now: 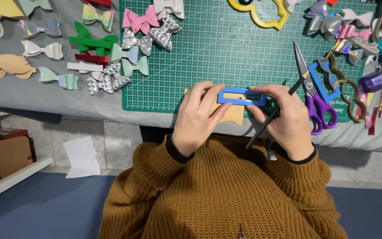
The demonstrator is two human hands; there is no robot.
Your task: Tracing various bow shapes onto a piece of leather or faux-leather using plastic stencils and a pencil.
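Both hands meet at the near edge of a green cutting mat [226,53]. My left hand [197,117] pinches the left end of a blue rectangular frame template [242,96] and presses it onto a tan piece of material [233,114] beneath. My right hand [286,119] steadies the template's right end and also holds a thin black pencil [275,113], its tip pointing up and to the right.
Purple-handled scissors [312,95] lie just right of my hands, beside a blue shaped template [321,82] and a brown scalloped one [348,88]. Several glittery bows [131,42] lie to the upper left, more bows [339,22] at upper right. A yellow template [261,13] rests at the top.
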